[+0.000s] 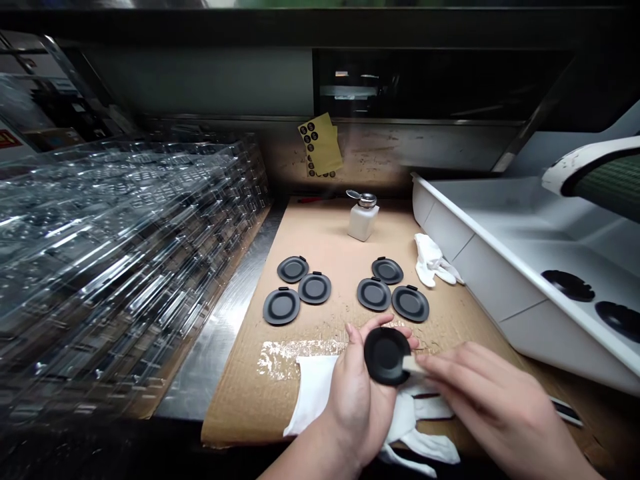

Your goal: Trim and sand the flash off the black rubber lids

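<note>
In the palm of my left hand rests a black round plastic cover, its thumb and fingers curled about the edge. My right hand pinches a small pale flat piece, whose tip touches the cover's right edge; what it is made of I cannot tell. Beyond the hands lie similar black covers in two groups of three, one at the left and one at the right, each with a small tab. White gloves lie beneath my hands on the cardboard.
At the left stand stacked clear plastic trays. A white pump bottle stands at the back, below yellow sticker sheets. Another white glove lies beside a large white bin holding black round parts.
</note>
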Motion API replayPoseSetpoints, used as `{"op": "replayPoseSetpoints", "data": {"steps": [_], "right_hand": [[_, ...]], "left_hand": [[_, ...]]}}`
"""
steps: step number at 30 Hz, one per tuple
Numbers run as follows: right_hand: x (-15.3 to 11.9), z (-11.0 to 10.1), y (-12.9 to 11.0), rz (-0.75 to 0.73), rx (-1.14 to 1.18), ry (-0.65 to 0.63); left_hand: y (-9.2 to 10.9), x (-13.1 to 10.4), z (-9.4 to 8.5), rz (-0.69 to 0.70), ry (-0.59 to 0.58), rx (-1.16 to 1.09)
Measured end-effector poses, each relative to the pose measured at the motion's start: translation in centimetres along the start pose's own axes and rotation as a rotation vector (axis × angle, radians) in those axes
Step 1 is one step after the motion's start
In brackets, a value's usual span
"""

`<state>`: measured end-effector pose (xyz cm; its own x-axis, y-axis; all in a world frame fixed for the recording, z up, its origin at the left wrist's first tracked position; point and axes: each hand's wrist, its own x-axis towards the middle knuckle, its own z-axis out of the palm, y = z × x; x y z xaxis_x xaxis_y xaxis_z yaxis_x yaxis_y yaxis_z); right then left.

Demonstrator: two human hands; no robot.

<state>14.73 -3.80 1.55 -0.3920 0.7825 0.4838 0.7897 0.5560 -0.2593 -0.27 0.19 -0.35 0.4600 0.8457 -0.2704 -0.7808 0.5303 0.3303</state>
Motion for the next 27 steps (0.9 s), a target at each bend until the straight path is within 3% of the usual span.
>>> {"op": "replayPoseSetpoints", "data": {"steps": [3,7,12,15,18,22,27], "right_hand": [[0.3,0.3,-0.2,0.084,-0.018,0.121],[1.8,2.5,-2.0,0.054,-0.089,0.227],[4.7,4.7,-2.8,0.155,-0.182,0.322],[5.6,3.9,-2.5,0.197,-0.118,0.323],[4.8,2.4,-2.1,0.259,-0.058,0.401],[2.3,1.7,-1.7,0.238,-0.054,0.324],[1.8,3.7,-2.4,0.233,-0.027,0.259]], "left_hand": [[0.1,-0.1,0.0,0.0,-0.002,0.001],[-0.1,-0.2,0.0,-0.001,-0.012,0.005],[-0.2,-0.1,0.3,0.067,0.01,0.002],[-0.1,-0.1,0.2,0.06,-0.023,-0.036],[-0.1,-0.1,-0.1,0.034,-0.044,-0.047],[-0.1,0.0,-0.5,0.005,-0.047,-0.059],[0.0,-0.1,-0.1,0.035,-0.081,-0.026]]}}
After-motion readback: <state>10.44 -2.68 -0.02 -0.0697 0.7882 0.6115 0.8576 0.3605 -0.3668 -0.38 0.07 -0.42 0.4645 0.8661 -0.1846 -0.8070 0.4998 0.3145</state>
